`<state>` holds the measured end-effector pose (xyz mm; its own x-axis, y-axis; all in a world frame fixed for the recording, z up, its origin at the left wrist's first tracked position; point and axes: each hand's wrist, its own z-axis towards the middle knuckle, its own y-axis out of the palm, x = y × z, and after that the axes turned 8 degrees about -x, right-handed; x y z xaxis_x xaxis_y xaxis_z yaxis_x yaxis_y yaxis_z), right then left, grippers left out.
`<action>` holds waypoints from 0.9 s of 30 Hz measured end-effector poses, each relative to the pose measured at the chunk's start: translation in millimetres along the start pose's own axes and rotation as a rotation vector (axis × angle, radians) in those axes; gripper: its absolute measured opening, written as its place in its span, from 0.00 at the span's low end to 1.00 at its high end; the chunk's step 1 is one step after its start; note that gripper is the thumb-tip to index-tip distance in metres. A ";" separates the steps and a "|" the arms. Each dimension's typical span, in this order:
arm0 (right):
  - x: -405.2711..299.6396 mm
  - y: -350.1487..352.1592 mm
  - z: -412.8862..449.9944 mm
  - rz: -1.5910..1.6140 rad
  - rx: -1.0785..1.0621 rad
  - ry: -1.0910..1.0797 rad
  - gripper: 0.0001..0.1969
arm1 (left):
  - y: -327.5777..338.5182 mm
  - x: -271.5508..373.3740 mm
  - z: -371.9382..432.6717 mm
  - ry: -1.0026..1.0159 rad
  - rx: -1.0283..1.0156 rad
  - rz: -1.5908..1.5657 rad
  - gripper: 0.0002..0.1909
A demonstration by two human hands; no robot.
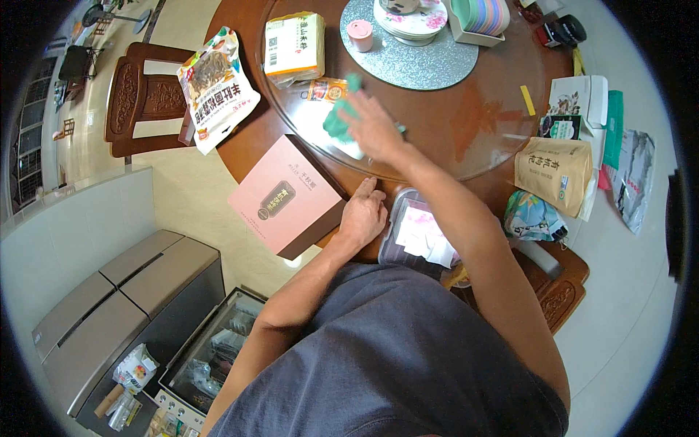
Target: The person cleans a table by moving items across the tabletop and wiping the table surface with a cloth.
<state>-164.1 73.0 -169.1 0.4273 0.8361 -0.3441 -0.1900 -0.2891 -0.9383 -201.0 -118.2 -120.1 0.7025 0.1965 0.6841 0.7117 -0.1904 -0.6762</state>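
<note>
My right hand (pixel 374 128) lies on a green cloth (pixel 337 124), pressing it against the glass turntable (pixel 431 131) on the wooden round table (pixel 237 131). The hand and cloth are slightly blurred, and part of the cloth is under the fingers. Close to the table's near edge rests my left hand (pixel 363 216), with nothing in it. It lies between a pink tea box (pixel 289 196) and a clear plastic container (pixel 394 232) with white and pink papers (pixel 420 232) in it. Just beyond the cloth is a small orange packet (pixel 327 89).
A wrapped noodle pack (pixel 295 46) and a white food pouch (pixel 218 93) lie at the left. A silver glitter mat (pixel 404 68) bears stacked floral plates (pixel 412 24) and a pink-lidded jar (pixel 360 36). Several packages, including a kraft pouch (pixel 554 175), line the right edge. Reddish smears (pixel 480 123) mark the glass.
</note>
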 end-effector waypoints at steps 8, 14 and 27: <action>71.4 -52.2 -103.7 0.103 -0.051 -0.174 0.19 | -23.3 -11.2 -10.0 -0.018 0.133 -0.070 0.10; 132.1 -45.1 -58.6 -0.157 0.168 0.456 0.24 | -29.1 -13.7 -7.6 -0.045 0.110 -0.100 0.10; 2.5 -41.6 -88.2 0.082 -0.212 -0.133 0.18 | -76.2 -23.1 29.7 -0.083 0.420 -0.013 0.12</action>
<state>-77.2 46.0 -134.0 0.2955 0.8556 -0.4250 -0.0240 -0.4380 -0.8986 -271.6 -79.6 -92.5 0.6786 0.2761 0.6806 0.6457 0.2172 -0.7320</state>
